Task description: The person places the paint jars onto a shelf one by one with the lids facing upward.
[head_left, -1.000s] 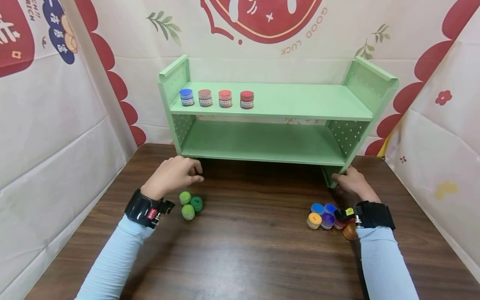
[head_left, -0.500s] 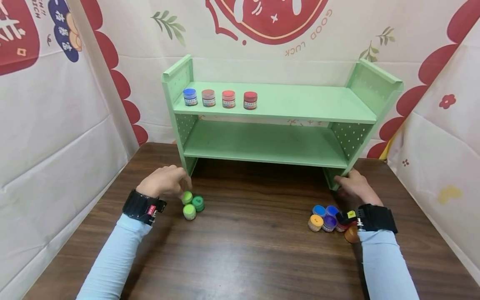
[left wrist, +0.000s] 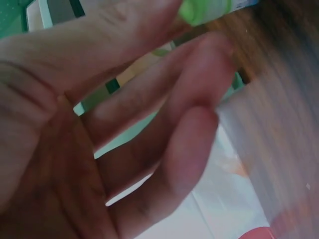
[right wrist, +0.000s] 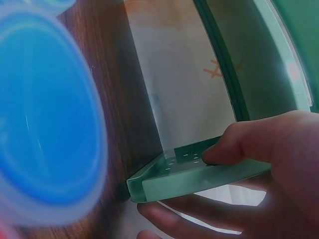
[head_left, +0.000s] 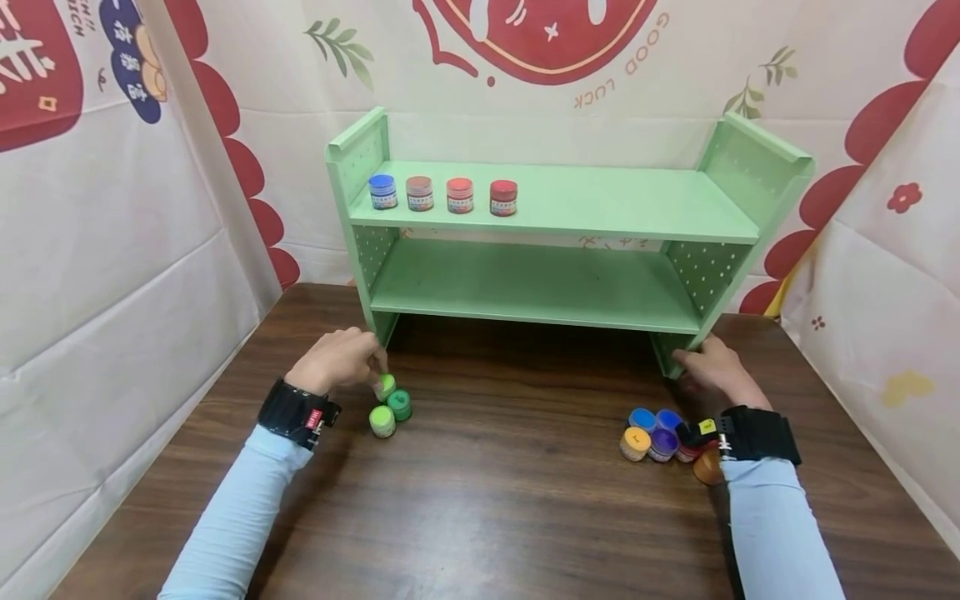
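My left hand (head_left: 341, 360) pinches a small paint jar with a light green lid (head_left: 386, 386) at its fingertips, and the jar leans slightly. In the left wrist view this green jar (left wrist: 202, 11) shows at the top edge, by the thumb; the other fingers are loosely bent. Close beside it on the table stand a dark green jar (head_left: 400, 405) and another light green jar (head_left: 382, 422). My right hand (head_left: 716, 371) grips the right leg of a light green two-tier shelf (head_left: 555, 200). In the right wrist view the thumb lies on the inner side of the perforated leg (right wrist: 199, 177), fingers behind it.
On the upper tier stand a blue jar (head_left: 383, 192), a brownish jar (head_left: 420, 193) and two red ones (head_left: 460, 195). Several jars, among them a yellow-orange one (head_left: 634, 444) and a purple one (head_left: 663, 445), cluster by the right wrist. Printed cloth (head_left: 525, 137) hangs behind the table (head_left: 480, 500).
My left hand has come down from near the shelf's left leg to the green jars and taken hold of the rear one, shifting it slightly rightward. The right hand keeps its grip.
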{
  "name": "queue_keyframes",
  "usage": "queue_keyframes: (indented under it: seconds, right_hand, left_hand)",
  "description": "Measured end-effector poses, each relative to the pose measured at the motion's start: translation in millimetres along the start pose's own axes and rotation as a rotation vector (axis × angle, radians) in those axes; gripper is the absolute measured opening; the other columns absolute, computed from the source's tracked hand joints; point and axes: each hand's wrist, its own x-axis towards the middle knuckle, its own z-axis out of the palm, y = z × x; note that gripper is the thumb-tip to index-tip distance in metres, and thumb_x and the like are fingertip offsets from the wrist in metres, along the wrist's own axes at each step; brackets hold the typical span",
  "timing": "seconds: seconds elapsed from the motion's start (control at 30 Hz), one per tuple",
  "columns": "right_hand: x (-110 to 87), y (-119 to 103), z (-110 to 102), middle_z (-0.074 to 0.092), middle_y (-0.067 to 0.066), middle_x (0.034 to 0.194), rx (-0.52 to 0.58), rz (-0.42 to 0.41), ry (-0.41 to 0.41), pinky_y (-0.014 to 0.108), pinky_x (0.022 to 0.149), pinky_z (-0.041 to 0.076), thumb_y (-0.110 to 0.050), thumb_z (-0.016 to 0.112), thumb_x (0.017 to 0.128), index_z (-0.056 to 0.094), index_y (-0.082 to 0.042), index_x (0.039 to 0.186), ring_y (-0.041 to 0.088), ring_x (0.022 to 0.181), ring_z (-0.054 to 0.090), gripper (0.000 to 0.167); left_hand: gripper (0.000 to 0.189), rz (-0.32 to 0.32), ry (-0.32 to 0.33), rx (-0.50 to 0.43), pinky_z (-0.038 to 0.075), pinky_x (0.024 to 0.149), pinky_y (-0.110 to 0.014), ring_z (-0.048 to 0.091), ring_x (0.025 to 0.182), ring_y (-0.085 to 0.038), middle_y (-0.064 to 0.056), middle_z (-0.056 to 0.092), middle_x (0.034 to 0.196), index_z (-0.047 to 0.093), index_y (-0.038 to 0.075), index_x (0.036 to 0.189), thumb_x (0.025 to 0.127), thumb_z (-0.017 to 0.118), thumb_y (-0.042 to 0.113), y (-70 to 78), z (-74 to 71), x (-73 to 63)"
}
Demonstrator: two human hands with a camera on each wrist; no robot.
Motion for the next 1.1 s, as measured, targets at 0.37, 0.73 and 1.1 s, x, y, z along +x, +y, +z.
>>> queue_keyframes:
  seconds: [0.37,0.73,1.1]
  right_hand:
    - [0.3,0.2,0.9,0.065,0.032,0.101,0.024,0.008,-0.010,0.034,0.064,0.057,-0.024,0.045,0.107,0.038,0.015,0.130,0.021,0.071,0.070,0.046]
    - [0.3,1.5,-1.6,0.068,0.027,0.094,0.014,-0.014,0.003,0.035,0.064,0.056,-0.025,0.044,0.107,0.040,0.013,0.128,0.023,0.070,0.070,0.043]
    - [0.2,-0.2,-2.2,0.066,0.031,0.101,0.004,-0.001,-0.013,0.037,0.067,0.056,-0.026,0.044,0.108,0.038,0.014,0.132,0.025,0.073,0.070,0.048]
  left_hand:
    - [0.030,0.016,0.157,0.121,0.038,0.054,-0.030,0.050,0.062,-0.013,0.007,0.052,0.063,0.069,0.018,0.074,0.093,0.076,0.041,15.4,22.5,15.3]
    - [0.020,0.131,0.152,0.028,0.046,0.062,-0.030,0.058,0.072,-0.013,0.005,0.068,0.084,0.077,0.017,0.107,0.090,0.081,0.027,15.4,24.4,19.6]
    - [0.019,0.118,0.187,0.055,0.044,0.058,-0.029,0.057,0.067,-0.011,0.007,0.067,0.079,0.076,0.016,0.100,0.089,0.082,0.031,19.2,31.3,22.3]
